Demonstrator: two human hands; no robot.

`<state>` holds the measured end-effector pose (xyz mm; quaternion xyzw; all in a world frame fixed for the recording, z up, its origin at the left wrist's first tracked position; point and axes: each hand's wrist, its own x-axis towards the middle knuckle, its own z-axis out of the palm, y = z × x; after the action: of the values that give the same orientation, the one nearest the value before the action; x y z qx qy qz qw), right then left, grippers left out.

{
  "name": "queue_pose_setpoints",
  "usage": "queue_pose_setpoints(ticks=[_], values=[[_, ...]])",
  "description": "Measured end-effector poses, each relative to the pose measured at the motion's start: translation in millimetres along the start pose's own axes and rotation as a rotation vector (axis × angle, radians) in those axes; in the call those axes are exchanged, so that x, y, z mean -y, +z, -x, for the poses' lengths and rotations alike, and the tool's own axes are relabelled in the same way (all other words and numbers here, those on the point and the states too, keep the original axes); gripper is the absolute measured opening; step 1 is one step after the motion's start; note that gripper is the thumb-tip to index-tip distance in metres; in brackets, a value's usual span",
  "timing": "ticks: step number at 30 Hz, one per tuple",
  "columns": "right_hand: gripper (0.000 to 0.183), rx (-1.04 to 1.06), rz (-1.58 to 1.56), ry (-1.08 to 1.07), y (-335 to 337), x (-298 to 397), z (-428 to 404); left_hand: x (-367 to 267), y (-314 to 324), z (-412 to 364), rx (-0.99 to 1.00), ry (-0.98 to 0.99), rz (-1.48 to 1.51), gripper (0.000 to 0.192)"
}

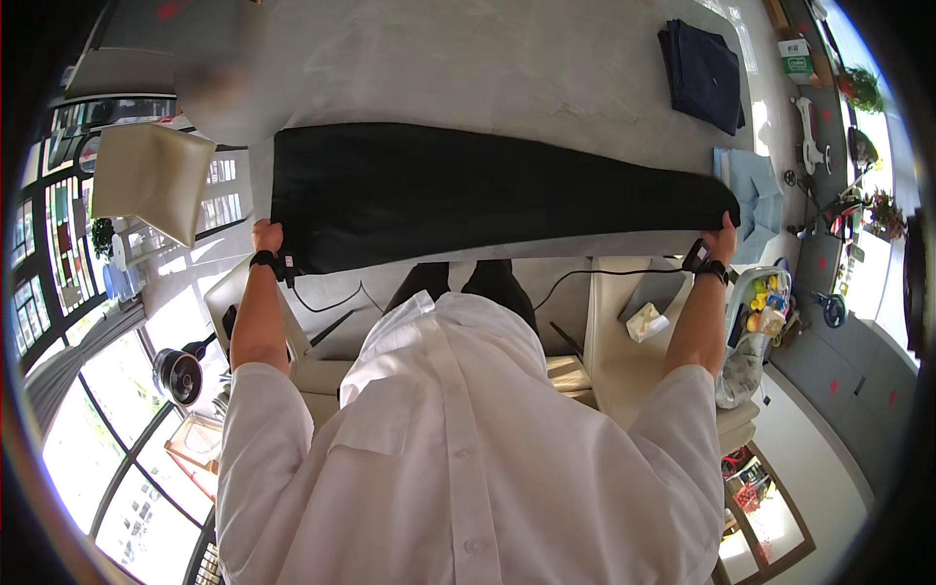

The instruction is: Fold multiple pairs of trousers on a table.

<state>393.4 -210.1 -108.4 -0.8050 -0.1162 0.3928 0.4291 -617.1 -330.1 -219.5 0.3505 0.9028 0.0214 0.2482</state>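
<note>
A long black cloth garment, seemingly trousers folded lengthwise, lies stretched across the near side of the grey table. It is broad at the left and narrows to a rounded end at the right. My left hand grips its left edge near the lower corner. At the opposite end, my right hand pinches the lower right part, thumb on top. Both wrists wear black straps with small devices and cables. Beyond the right end lie folded light blue cloth and, farther back, a folded dark navy garment.
Cream chairs stand close on my side, one bearing a tissue pack. Another cream chair is at the left end. A clear bin holding colourful items sits at the right. A black fan stands lower left. Blurring obscures the upper left.
</note>
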Motion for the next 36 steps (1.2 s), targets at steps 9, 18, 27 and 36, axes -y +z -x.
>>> queue_pose_setpoints(ticks=[9,18,27,36], values=[[0.038,-0.09,0.011,0.136,-17.6,-113.9,-63.8,10.4,9.9,32.4,-0.162,-0.035,0.018,0.03],[0.051,0.166,0.158,0.236,-41.5,-90.4,-64.8,19.3,-8.2,57.9,0.02,-0.079,0.072,0.037],[0.058,0.101,0.396,0.094,3.8,-32.6,-16.8,-120.8,12.2,146.4,-0.517,0.249,-0.146,0.058],[0.025,0.409,0.501,0.225,10.3,10.5,-41.4,-305.8,84.6,315.6,0.326,1.123,0.077,0.068]])
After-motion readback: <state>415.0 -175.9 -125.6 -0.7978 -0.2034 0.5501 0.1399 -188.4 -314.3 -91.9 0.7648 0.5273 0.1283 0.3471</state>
